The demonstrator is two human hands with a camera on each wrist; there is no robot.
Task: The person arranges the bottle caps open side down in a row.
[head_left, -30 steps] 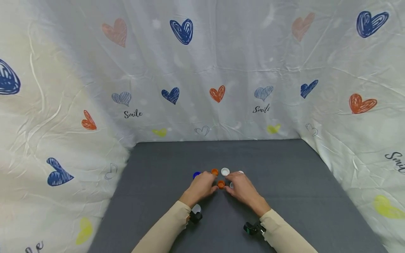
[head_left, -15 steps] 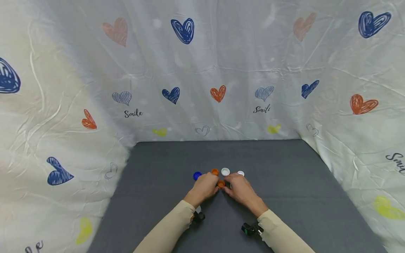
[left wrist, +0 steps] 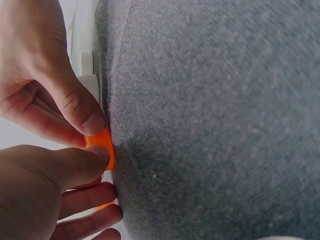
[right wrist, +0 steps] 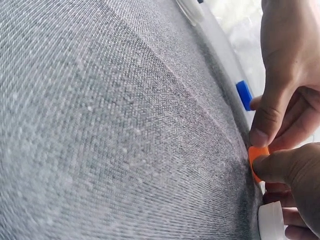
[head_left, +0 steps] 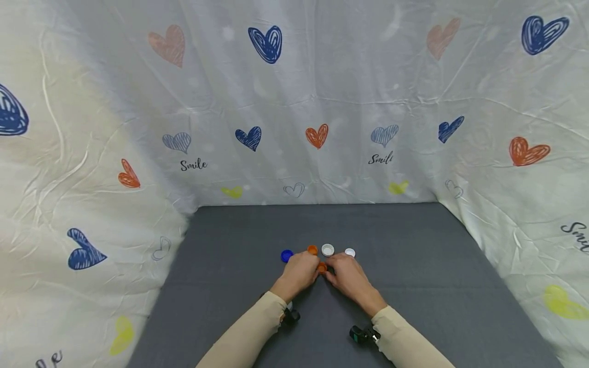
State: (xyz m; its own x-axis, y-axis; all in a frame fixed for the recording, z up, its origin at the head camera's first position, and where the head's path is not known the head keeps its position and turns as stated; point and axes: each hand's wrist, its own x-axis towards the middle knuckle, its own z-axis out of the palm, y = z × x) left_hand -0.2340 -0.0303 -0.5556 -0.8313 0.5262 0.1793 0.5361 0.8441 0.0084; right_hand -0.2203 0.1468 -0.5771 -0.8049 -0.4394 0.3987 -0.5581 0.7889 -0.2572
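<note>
An orange bottle cap (head_left: 322, 268) lies on the grey cloth between my two hands. My left hand (head_left: 300, 271) pinches its left side, and the left thumb (left wrist: 97, 157) lies against its near edge. On the opposite side my right hand (head_left: 350, 273) also pinches the cap, its thumb (right wrist: 270, 167) on the near edge. Just behind the left fingers sits a second orange cap (head_left: 312, 249). A blue cap (head_left: 287, 255) is left of that hand. Beside the right fingers stands a white cap (right wrist: 270, 221), hidden by that hand in the head view.
Behind the hands lie a white cap (head_left: 327, 250) and a smaller white cap (head_left: 350, 252). A whitish rounded thing (head_left: 289, 305) shows partly under my left wrist. A white curtain (head_left: 276, 102) printed with hearts borders the grey tabletop (head_left: 239, 235) at the back and sides.
My left hand has shifted slightly right, closing in on the orange cap and uncovering more of the blue one. The right hand has moved little, and the small white cap shows more fully.
</note>
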